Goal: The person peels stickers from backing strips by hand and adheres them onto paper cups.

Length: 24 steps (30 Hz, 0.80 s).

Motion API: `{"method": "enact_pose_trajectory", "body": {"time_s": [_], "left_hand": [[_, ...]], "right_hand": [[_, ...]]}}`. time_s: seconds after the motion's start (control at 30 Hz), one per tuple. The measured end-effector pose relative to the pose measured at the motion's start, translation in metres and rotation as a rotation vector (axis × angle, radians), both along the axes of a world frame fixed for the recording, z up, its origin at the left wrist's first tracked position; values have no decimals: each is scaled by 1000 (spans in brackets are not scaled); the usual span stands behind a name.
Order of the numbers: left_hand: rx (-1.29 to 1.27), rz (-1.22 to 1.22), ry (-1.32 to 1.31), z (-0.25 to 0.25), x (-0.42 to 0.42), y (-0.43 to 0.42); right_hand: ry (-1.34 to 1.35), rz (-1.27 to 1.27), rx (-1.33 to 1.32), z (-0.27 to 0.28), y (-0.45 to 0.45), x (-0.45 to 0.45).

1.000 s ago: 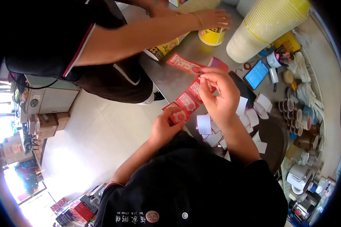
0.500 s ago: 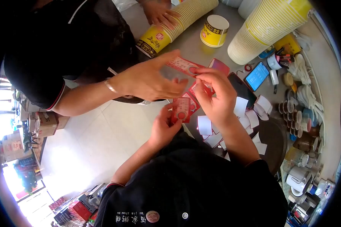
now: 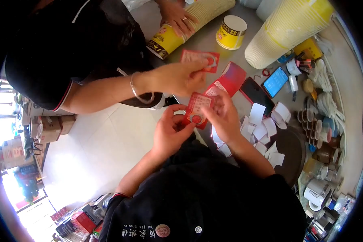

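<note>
My left hand [image 3: 171, 131] pinches the lower left edge of a red printed card [image 3: 196, 109] with a round emblem. At the card's right side, my right hand [image 3: 225, 117] rests its thumb on the face, with its fingers curled partly out of sight. A co-worker's hand [image 3: 181, 78], wearing a bracelet, holds another red card [image 3: 211, 60] just above mine. More red cards [image 3: 232, 78] lie on the counter beyond my right hand.
White card pieces [image 3: 262, 129] lie scattered right of my right hand. Two phones [image 3: 275, 82] [image 3: 256, 92] rest nearby. A tall stack of cups [image 3: 286, 32], a single yellow cup [image 3: 231, 33] and a lying cup stack [image 3: 205, 18], under the co-worker's other hand, are farther back.
The red card my right hand held out is now in the co-worker's hand, which has drawn up and away. My right hand has come back down to the card at my left hand.
</note>
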<state>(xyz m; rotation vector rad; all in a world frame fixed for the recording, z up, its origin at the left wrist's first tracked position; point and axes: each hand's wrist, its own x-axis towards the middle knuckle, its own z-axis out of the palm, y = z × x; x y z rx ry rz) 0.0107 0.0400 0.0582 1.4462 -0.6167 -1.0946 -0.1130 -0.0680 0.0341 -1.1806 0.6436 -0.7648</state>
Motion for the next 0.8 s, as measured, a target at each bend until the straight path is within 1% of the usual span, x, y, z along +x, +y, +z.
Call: {"method": "enact_pose_trajectory", "body": {"time_s": [0.03,0.17,0.23,0.33,0.57,0.8], "left_hand": [[69,-67,-28,4,0,-1],[67,-95,-26,13,0,1],[-32,-89,221,13,4,4],[-39,-62,226,16,5,6],[-33,-16,299,15,7,7],[-10,26,378,17,7,7]], "right_hand": [[-58,53,134,0,2,1],[-3,85,133,11,-8,-2],[-25,61,84,16,-12,-1],[-36,62,120,18,-10,-1],[-30,69,97,22,-5,1],[-46,51,17,22,-3,2]]}}
